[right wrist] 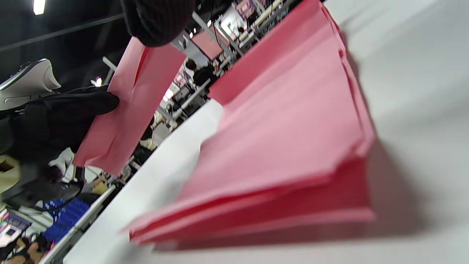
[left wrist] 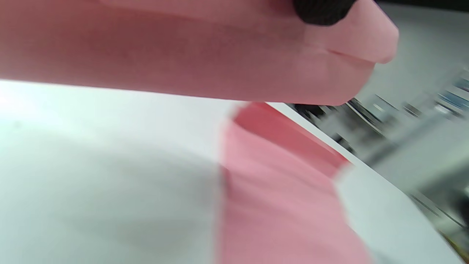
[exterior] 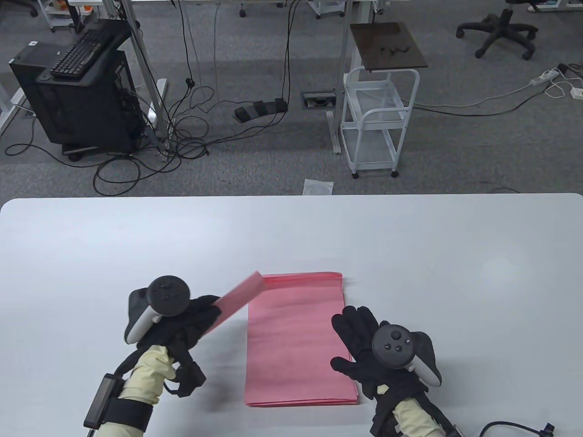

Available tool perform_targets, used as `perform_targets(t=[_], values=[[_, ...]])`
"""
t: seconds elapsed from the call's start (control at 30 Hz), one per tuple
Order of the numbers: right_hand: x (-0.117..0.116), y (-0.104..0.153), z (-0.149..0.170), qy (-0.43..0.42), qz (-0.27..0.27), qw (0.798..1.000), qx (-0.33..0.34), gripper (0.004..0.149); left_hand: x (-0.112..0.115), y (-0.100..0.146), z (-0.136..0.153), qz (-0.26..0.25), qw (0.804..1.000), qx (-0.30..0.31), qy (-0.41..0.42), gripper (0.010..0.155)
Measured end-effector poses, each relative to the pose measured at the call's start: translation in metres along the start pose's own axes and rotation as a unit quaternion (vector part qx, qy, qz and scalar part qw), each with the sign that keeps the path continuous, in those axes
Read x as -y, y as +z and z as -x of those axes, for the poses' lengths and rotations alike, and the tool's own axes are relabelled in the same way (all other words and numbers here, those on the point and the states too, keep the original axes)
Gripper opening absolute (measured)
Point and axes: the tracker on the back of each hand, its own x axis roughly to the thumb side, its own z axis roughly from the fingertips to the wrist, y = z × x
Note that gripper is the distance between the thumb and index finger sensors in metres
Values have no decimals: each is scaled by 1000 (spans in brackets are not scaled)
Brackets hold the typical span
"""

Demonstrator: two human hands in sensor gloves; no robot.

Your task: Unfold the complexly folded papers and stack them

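A stack of flat pink sheets [exterior: 296,339] lies on the white table [exterior: 410,255], also seen as a pink stack [right wrist: 289,139] and blurred pink paper [left wrist: 278,198]. My left hand [exterior: 200,318] holds a folded pink strip [exterior: 239,298] raised off the table to the left of the stack; the strip [left wrist: 183,51] fills the top of the left wrist view, with a fingertip [left wrist: 322,11] on it. The same strip [right wrist: 124,106] shows in the right wrist view. My right hand [exterior: 360,339] lies with fingers spread at the stack's right edge, holding nothing.
The table's far edge [exterior: 291,196] runs across the middle of the table view. Beyond it stand a white cart [exterior: 378,123], a black computer stand [exterior: 77,86] and floor cables [exterior: 182,136]. A black cable [exterior: 514,428] lies at the near right corner.
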Motion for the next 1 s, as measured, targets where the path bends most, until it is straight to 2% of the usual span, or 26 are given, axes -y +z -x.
perform_targets(t=[0.07, 0.13, 0.37, 0.47, 0.53, 0.67, 0.8, 0.9, 1.0], values=[[4, -5, 0, -31, 30, 999, 4, 78, 19, -11, -24, 54, 998, 37, -7, 46], [6, -8, 1, -54, 47, 997, 13, 81, 31, -19, -38, 86, 995, 52, -7, 46], [11, -4, -3, -1, 95, 993, 69, 88, 64, -37, -72, 170, 982, 82, -11, 46], [13, -4, -4, 6, 95, 989, 109, 82, 72, -41, -77, 195, 977, 82, -16, 46], [14, -4, -1, 0, 103, 986, 129, 72, 74, -43, -77, 202, 976, 78, -19, 46], [18, -4, 9, -87, 136, 976, 145, 51, 69, -42, -66, 209, 975, 72, 17, 51], [26, -3, 23, -133, 154, 972, 113, 48, 47, -33, -37, 192, 979, 66, 23, 58], [30, -3, 32, -159, 177, 968, 80, 48, 29, -20, 6, 136, 986, 42, 82, 66], [27, -7, 32, -186, 176, 964, 73, 48, 30, -7, 37, 72, 987, 20, 142, 69]])
